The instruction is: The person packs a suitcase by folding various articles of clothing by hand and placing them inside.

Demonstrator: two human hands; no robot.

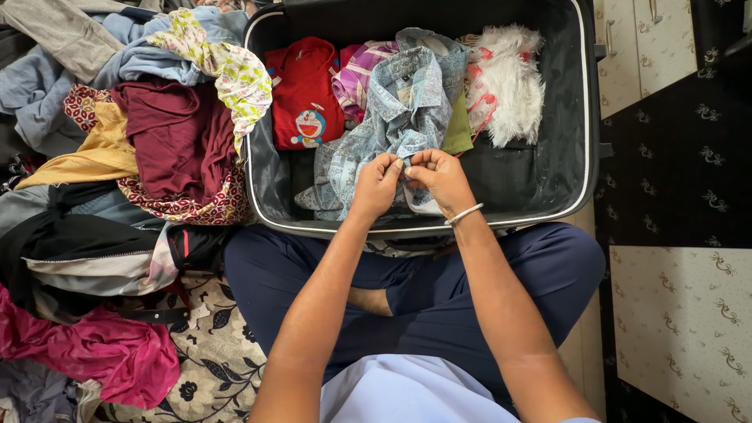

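Note:
A light blue patterned shirt (399, 110) lies in the open black suitcase (568, 117), collar away from me. My left hand (376, 186) and my right hand (440, 178) meet at the shirt's near front, both pinching the fabric between fingers and thumb. A silver bangle circles my right wrist. Inside the case, a red top with a cartoon print (304, 94) lies at the left, a pink striped garment (356, 74) behind the shirt, and a white furry item (505, 82) at the right.
A heap of clothes (157, 133) fills the floor to the left: maroon, yellow, floral and grey pieces, with a magenta cloth (102, 352) nearer me. I sit cross-legged in dark blue trousers (439, 290). Patterned cabinet fronts (681, 329) stand on the right.

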